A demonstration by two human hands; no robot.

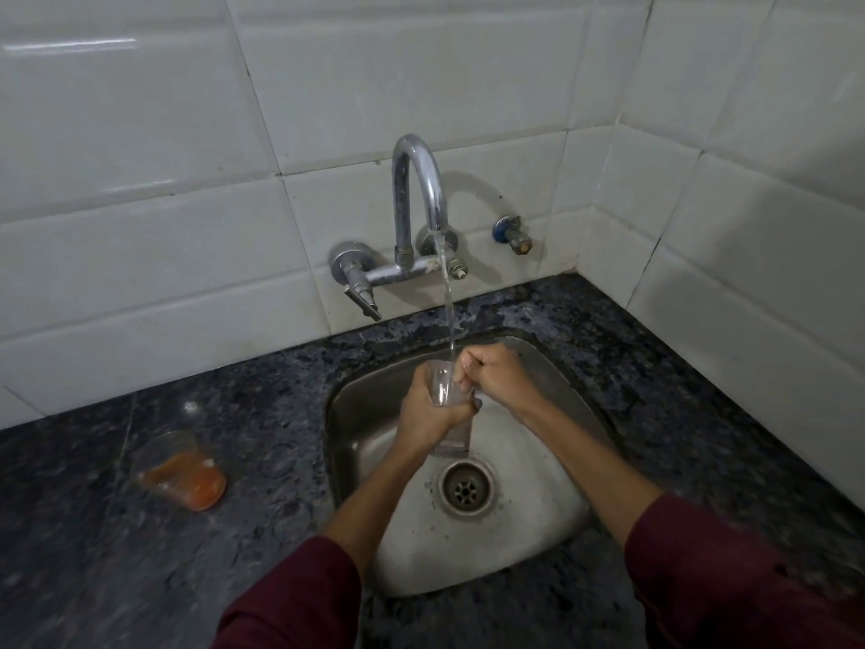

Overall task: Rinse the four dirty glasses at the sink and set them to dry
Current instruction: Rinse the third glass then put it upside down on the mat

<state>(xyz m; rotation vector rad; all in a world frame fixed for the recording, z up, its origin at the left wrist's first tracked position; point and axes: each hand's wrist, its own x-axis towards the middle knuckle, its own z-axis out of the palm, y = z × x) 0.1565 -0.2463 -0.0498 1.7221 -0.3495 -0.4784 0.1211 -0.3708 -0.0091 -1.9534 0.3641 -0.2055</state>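
Head view shows me my left hand (428,409) gripping a clear tumbler glass (444,391) over the steel sink (538,508), right hand (491,374) fingers curled into its mouth under the tap's stream (448,311).

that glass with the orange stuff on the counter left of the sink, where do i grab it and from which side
Grip the dirty glass around its clear upper wall, just under the rim. It appears to stand upright on the counter, with the orange residue low down, so the upper wall looks cleaner to hold. Come from the sink side, probably with the left hand once it lets go of the glass under the tap.
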